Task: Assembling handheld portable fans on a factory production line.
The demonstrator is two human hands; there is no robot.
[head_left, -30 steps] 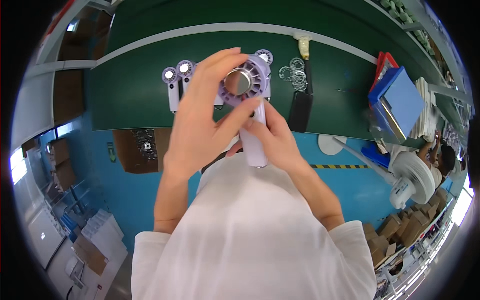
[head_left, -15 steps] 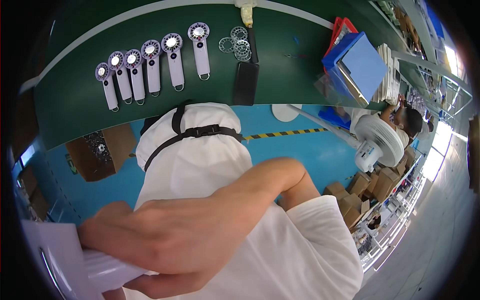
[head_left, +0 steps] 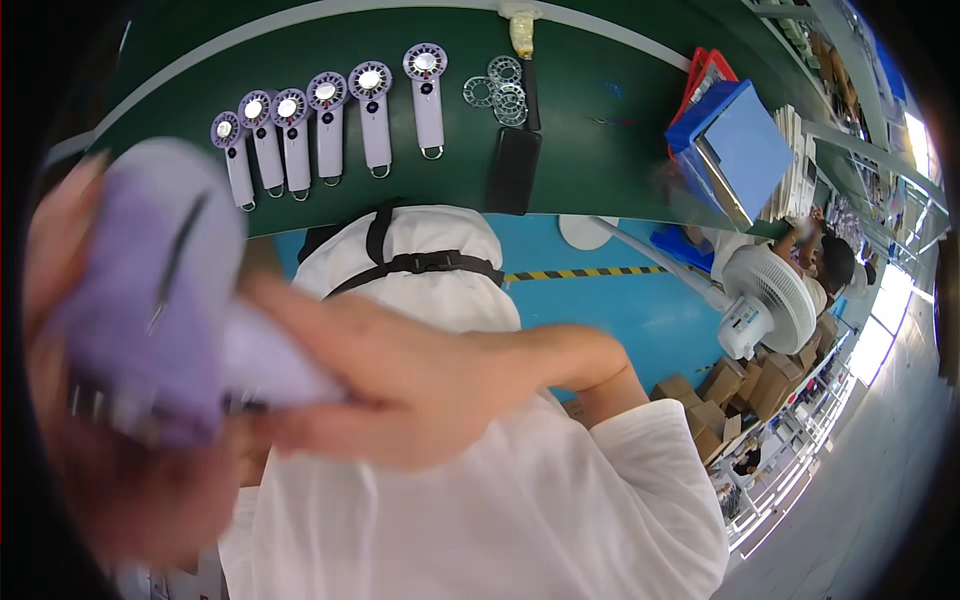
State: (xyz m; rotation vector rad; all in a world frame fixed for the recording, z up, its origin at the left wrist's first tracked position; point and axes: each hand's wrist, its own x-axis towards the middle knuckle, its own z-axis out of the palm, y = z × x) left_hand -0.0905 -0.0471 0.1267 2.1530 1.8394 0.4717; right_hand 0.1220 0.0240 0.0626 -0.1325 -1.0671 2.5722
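Note:
A light purple handheld fan (head_left: 150, 260), smeared by motion, fills the left side of the view, close up. My right hand (head_left: 390, 375) is closed on its narrower handle part. Wrapped round the fan's wider part is my left hand (head_left: 140, 500), blurred, with fingers along its far left side. On the green bench beyond, several purple handheld fans (head_left: 373, 120) lie in a slanting row, round heads away from me and metal loops towards me. Right of them are a few clear toothed rings (head_left: 509, 102) and a black flat slab (head_left: 513, 172).
A dark rod with a yellowish wrapped end (head_left: 521, 38) lies by the rings. Red and blue trays (head_left: 735, 145) and a paper stack (head_left: 790, 165) sit at the bench's right. A white pedestal fan (head_left: 765, 300), a person (head_left: 832, 265) and cardboard boxes (head_left: 720, 400) are beyond.
The held fan has risen from the lower left corner, and my right hand has moved up with it. More of my left hand now shows. The bench scene has shifted slightly right.

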